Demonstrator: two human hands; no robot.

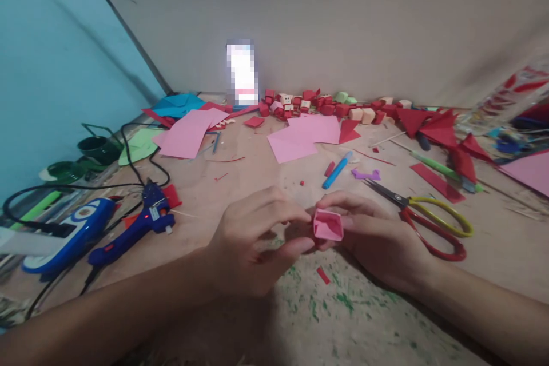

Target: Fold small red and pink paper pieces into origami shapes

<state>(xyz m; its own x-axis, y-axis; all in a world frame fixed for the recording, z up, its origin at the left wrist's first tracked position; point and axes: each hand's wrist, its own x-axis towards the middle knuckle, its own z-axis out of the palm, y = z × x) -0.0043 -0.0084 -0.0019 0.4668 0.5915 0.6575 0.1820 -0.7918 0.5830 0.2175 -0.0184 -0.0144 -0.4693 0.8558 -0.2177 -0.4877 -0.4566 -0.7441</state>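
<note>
A small pink folded paper box [328, 230] is held up over the middle of the table, its open side facing me and its hollow inside showing. My right hand [381, 237] grips it from the right, with the thumb against its right wall and the fingers behind. From the left, my left hand [253, 243] pinches at the box's left edge with curled fingertips and thumb. Just right of my right hand lie scissors [429, 217] with one yellow and one red handle. A blue pen [337, 170] rests beyond the hands.
A blue glue gun [146, 217] and a blue-white power strip [71, 234] with black cables lie left. Pink paper sheets [304, 137], several small folded paper boxes [328, 108] and a lit phone [242, 73] are at the back. A plastic bottle [510, 94] leans at right.
</note>
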